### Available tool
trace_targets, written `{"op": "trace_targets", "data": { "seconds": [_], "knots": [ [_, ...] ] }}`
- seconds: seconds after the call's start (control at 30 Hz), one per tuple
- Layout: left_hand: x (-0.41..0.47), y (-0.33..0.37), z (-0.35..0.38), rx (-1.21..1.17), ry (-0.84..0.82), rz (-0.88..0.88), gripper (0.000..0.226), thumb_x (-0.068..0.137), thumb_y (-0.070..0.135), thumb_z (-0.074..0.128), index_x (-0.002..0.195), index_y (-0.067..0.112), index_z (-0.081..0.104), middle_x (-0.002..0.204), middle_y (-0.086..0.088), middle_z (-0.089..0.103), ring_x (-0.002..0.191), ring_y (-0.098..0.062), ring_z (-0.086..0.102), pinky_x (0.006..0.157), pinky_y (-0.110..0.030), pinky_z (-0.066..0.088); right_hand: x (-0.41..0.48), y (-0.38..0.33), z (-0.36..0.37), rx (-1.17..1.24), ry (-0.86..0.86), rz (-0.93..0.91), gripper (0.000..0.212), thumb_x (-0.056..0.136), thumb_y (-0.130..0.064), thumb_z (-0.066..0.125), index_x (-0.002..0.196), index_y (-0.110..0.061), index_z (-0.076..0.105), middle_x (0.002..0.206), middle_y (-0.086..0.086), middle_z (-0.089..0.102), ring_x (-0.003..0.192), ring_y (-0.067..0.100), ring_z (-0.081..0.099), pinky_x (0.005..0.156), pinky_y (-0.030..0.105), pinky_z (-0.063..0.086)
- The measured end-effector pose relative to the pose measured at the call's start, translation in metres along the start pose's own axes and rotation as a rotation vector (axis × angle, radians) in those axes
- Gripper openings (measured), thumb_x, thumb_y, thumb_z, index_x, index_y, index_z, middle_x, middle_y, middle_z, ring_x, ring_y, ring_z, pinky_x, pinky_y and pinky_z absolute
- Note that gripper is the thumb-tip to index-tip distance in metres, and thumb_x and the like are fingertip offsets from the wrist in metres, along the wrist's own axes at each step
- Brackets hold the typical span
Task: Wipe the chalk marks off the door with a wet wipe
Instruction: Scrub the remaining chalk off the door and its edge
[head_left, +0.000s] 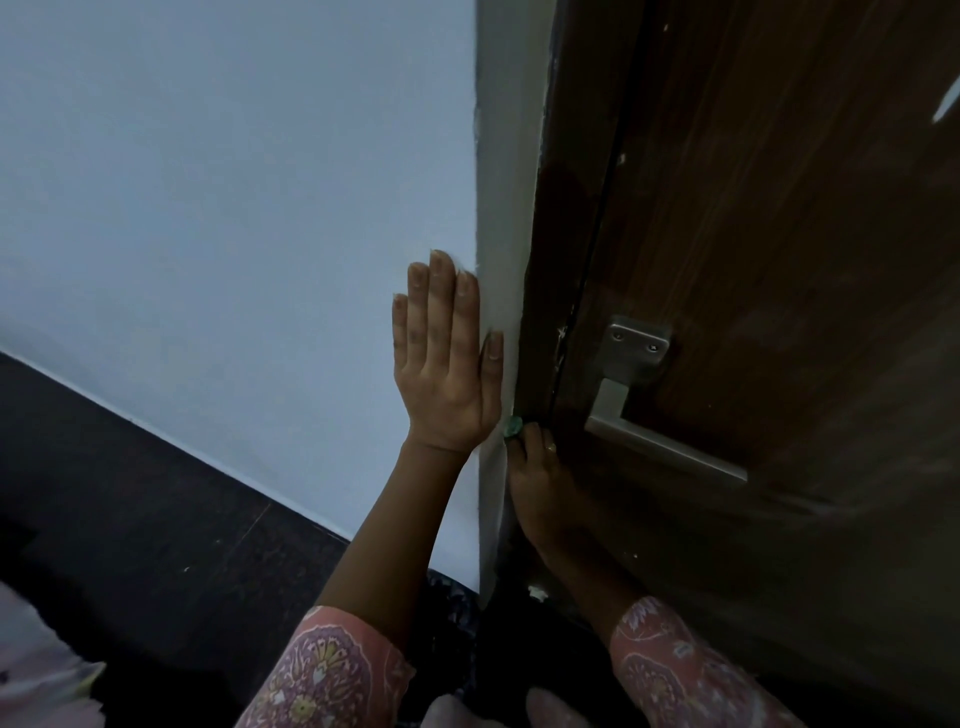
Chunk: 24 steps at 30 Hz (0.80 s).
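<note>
Here, a person faces a dark brown wooden door (779, 260) set in a dark frame (561, 260), beside a pale blue wall (234, 208). The left hand (447, 364) lies open and flat against the wall, fingers together and pointing up, its thumb at the wall's corner edge where a white strip (506, 234) turns toward the frame. The right hand (540, 478) is curled closed around a small greenish wad, seemingly the wet wipe (513, 427), which peeks out above the fingers. The wipe is pressed at the frame's left edge, just below the left hand's wrist and well left of the door panel itself. A ring (549, 447) shows on one right finger.

A silver lever handle (665, 447) with a two-screw plate (636, 345) sits on the door just right of the right hand, its lever running rightward. A narrow dark gap separates door and frame. A few small pale specks dot the frame near the plate; whether these are chalk cannot be told in the dim light.

Both sleeves (332, 675) are pink and patterned. The dark floor (130, 493) lies open to the left below the wall. No containers are in view.
</note>
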<state>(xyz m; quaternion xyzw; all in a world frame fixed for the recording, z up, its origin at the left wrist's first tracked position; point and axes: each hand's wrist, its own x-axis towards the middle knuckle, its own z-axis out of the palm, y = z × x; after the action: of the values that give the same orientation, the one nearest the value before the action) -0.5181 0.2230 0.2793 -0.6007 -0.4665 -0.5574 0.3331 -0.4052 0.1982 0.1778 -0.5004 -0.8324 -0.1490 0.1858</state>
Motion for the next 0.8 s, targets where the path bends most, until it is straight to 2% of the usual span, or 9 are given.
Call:
{"op": "trace_targets", "data": {
  "seconds": [0.1,0.2,0.37,0.53,0.7,0.8],
  "knots": [
    [-0.001,0.0,0.0,-0.001,-0.001,0.002,0.054,0.104,0.025,0.026,0.152,0.02,0.001,0.159,0.007,-0.003,0.148,-0.014,0.002,0.121,-0.033,0.007,-0.007,-0.002,0.014,0.062,-0.173,0.014,0.03,0.049,-0.012,0.09,0.075,-0.013,0.076,0.088,0.003,0.074,0.076,0.018,0.07,0.054,0.021,0.055],
    [0.0,0.0,-0.001,0.004,-0.002,0.004,0.054,0.104,0.026,0.026,0.152,0.02,0.001,0.159,0.007,-0.004,0.148,-0.014,0.002,0.121,-0.033,0.007,-0.004,0.0,0.017,0.085,-0.203,0.032,0.031,0.043,-0.015,0.093,0.069,-0.014,0.075,0.086,0.003,0.074,0.065,0.017,0.07,0.049,0.02,0.053],
    [0.0,0.001,-0.001,0.007,-0.007,0.001,0.055,0.104,0.025,0.027,0.152,0.021,0.0,0.159,0.008,-0.004,0.147,-0.013,0.001,0.121,-0.033,0.006,-0.002,0.005,0.018,0.028,-0.147,0.075,0.029,0.05,-0.026,0.092,0.072,-0.016,0.076,0.078,0.0,0.074,0.049,0.014,0.064,0.043,0.018,0.051],
    [0.0,0.002,-0.002,0.0,-0.011,-0.008,0.055,0.103,0.025,0.026,0.152,0.021,0.0,0.159,0.009,-0.005,0.147,-0.013,0.001,0.121,-0.034,0.006,-0.014,0.022,0.008,-0.005,-0.072,0.158,0.019,0.069,-0.029,0.084,0.08,-0.016,0.074,0.082,0.005,0.073,0.048,0.017,0.063,0.043,0.025,0.053],
    [0.001,0.003,-0.003,-0.007,-0.012,-0.013,0.056,0.103,0.025,0.027,0.152,0.022,-0.001,0.159,0.01,-0.005,0.147,-0.012,0.0,0.121,-0.034,0.006,-0.047,0.06,-0.012,0.067,0.01,0.2,0.036,0.052,-0.015,0.093,0.082,-0.01,0.075,0.084,0.013,0.072,0.048,0.022,0.064,0.044,0.025,0.054],
    [0.001,0.003,-0.003,-0.005,-0.007,-0.01,0.056,0.103,0.025,0.027,0.152,0.022,-0.001,0.159,0.01,-0.006,0.147,-0.012,0.0,0.121,-0.033,0.006,-0.069,0.087,-0.02,0.109,0.067,0.335,0.041,0.045,-0.004,0.094,0.08,-0.003,0.074,0.086,0.024,0.07,0.049,0.032,0.065,0.043,0.033,0.054]
  ]
}}
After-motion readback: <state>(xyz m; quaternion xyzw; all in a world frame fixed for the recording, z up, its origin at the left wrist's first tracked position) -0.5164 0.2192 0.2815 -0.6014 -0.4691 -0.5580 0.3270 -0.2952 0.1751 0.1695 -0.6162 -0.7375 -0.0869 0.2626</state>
